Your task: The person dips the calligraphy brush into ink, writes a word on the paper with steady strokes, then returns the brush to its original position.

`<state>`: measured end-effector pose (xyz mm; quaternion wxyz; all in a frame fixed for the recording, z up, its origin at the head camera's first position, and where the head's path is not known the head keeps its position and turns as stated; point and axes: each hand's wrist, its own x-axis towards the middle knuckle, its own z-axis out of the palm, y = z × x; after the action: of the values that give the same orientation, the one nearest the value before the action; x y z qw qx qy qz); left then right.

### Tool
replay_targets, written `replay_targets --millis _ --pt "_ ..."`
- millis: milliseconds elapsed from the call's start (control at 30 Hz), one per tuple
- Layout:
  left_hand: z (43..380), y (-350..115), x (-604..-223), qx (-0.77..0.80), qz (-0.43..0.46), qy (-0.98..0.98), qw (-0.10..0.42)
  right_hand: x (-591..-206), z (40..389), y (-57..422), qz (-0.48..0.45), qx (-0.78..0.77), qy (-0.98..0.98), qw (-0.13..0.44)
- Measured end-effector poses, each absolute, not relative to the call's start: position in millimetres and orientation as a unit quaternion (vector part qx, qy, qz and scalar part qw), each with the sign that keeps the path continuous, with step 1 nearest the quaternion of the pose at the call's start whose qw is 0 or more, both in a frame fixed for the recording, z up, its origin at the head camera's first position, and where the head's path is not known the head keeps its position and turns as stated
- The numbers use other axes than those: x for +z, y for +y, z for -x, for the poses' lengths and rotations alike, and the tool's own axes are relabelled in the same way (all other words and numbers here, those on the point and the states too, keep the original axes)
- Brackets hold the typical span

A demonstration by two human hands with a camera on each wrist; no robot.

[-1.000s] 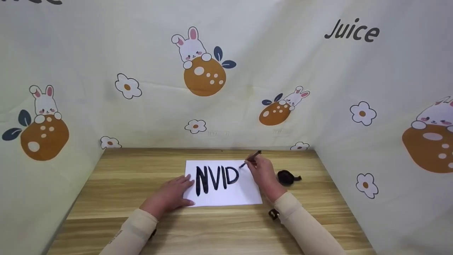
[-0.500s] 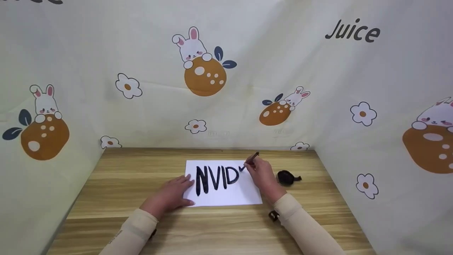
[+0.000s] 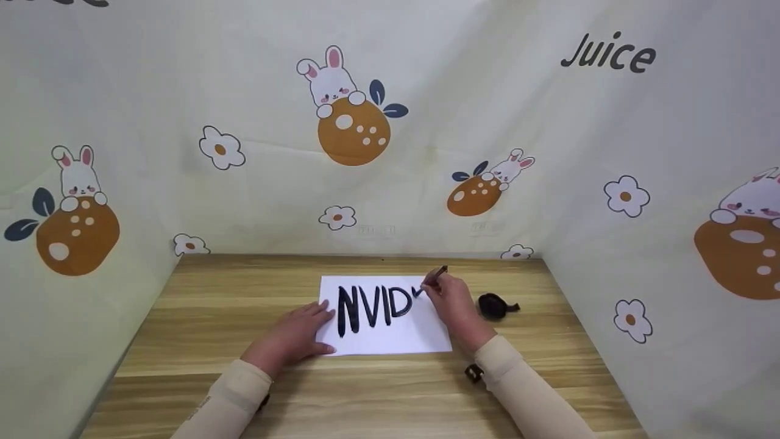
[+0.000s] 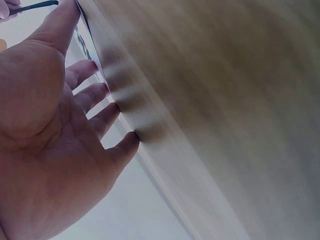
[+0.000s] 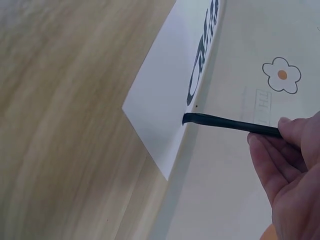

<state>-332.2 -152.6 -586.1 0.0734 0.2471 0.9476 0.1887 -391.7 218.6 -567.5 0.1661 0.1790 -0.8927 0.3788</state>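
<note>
A white sheet of paper (image 3: 390,341) lies on the table with large black letters "NVID" painted across it. Right of the D is a small fresh black stroke (image 3: 416,292). Between thumb and fingers my right hand (image 3: 454,302) pinches a dark, slender paintbrush (image 5: 225,123); its bent tip touches the paper in the right wrist view. At the sheet's left edge my left hand (image 3: 295,332) rests with spread fingers (image 4: 102,120), the fingertips on the paper and thumb near the lower left corner.
A small round black dish (image 3: 491,306) with a short handle-like piece stands just right of my right hand. The wood-grain table (image 3: 365,396) is enclosed by pale cloth walls (image 3: 262,201) printed with rabbits, oranges and flowers.
A small black stroke has appeared right of the D. My right hand has shifted slightly downward with the paintbrush. The left hand stays still.
</note>
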Motion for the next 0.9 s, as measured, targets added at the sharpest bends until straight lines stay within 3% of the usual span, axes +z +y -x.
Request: replay_targets --millis 900 --pt "332.6 -152.2 -587.2 0.190 -0.245 0.948 0.073 -563.4 382.6 222.1 -0.189 0.375 -0.895 0.152"
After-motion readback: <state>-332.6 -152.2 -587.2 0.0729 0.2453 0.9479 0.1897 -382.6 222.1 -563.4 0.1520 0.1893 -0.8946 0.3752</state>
